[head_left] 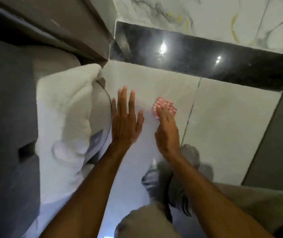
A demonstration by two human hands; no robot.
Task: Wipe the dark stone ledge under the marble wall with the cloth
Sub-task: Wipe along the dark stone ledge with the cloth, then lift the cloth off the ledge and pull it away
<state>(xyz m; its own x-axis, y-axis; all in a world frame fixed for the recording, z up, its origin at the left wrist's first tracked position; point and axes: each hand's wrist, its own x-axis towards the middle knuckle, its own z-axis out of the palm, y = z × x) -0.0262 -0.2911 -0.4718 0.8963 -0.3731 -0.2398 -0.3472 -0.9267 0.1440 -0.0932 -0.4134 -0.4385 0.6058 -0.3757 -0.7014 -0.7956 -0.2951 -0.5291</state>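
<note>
The dark stone ledge (197, 57) runs as a glossy black band under the veined marble wall (214, 18), with two light reflections on it. My right hand (167, 129) holds a small red-and-white checked cloth (164, 106) out in front of me, well short of the ledge, over the pale floor tiles. My left hand (125, 121) is stretched out flat beside it with its fingers apart and nothing in it. Both hands are below the ledge in the view and do not touch it.
A white fluffy towel or mat (65, 117) lies at the left over a grey ribbed object (100, 114). A brown cabinet (60, 28) stands at the upper left against the ledge's end. Pale floor tiles (223, 126) lie below. My shoes (171, 177) show at the bottom.
</note>
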